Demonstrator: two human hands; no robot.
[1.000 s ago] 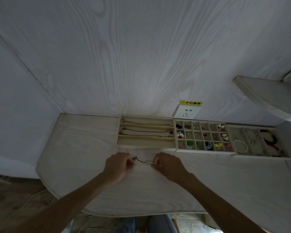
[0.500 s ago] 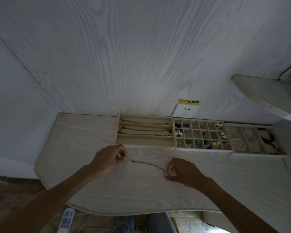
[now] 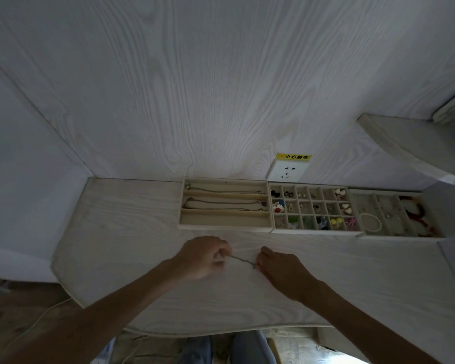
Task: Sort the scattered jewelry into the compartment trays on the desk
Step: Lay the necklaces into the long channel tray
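A thin chain necklace [image 3: 242, 260] stretches between my two hands just above the desk. My left hand [image 3: 204, 256] pinches its left end and my right hand [image 3: 280, 267] pinches its right end. Behind them, against the wall, stands a three-row necklace tray [image 3: 225, 227]; its two far rows hold chains and the near row looks bare. To the right sit a small-grid tray [image 3: 314, 230] with earrings and colourful pieces, and a third tray [image 3: 401, 237] with a pearl bracelet [image 3: 371, 222] and red beads [image 3: 415, 210].
A wall socket [image 3: 287, 170] with a yellow warning label sits above the trays. A shelf [image 3: 405, 145] juts out at the upper right. The desk's curved front edge [image 3: 195, 333] runs below my arms, with a white cable [image 3: 37, 320] on the floor at the left.
My hands spread apart and stretched the chain, then came closer together again. The left hand dropped back from the necklace tray's front edge.
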